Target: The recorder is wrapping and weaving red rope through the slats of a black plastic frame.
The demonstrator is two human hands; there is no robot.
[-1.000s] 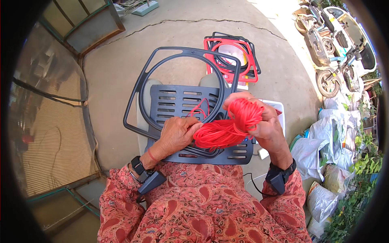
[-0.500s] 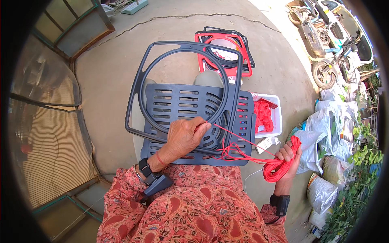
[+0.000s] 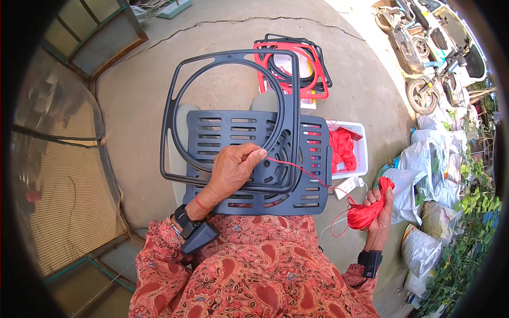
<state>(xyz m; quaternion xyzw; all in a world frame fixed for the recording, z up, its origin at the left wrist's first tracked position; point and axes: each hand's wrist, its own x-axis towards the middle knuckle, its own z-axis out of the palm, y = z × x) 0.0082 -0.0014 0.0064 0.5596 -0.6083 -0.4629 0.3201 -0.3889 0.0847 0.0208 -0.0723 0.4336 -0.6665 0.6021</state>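
A dark grey plastic frame [image 3: 293, 122], squarish with a big ring inside, stands tilted over a slotted dark plastic board [image 3: 313, 204] on my lap. My left hand [image 3: 233, 168] is closed at the lower right of the ring, thumb and forefinger pinching the red cord against it. From there a single strand runs right in a loose curve to a hank of red cord [image 3: 366, 214]. My right hand [image 3: 380, 204] grips that hank, away from the board on the right. The left fingertips are partly hidden behind the hand.
Right of the board, a white plastic bin [image 3: 362, 159] holds more red cord [image 3: 343, 151]. A white power strip [image 3: 347, 186] lies below it. Ahead, red and dark frames [image 3: 322, 71] are stacked on the concrete floor. Sacks [image 3: 405, 191] and parked scooters [image 3: 424, 95] line the right side.
The several loose strands between my hands are down to one strand, with a small loop hanging by the hank. The frame has shifted slightly left; my left hand keeps its pinch.
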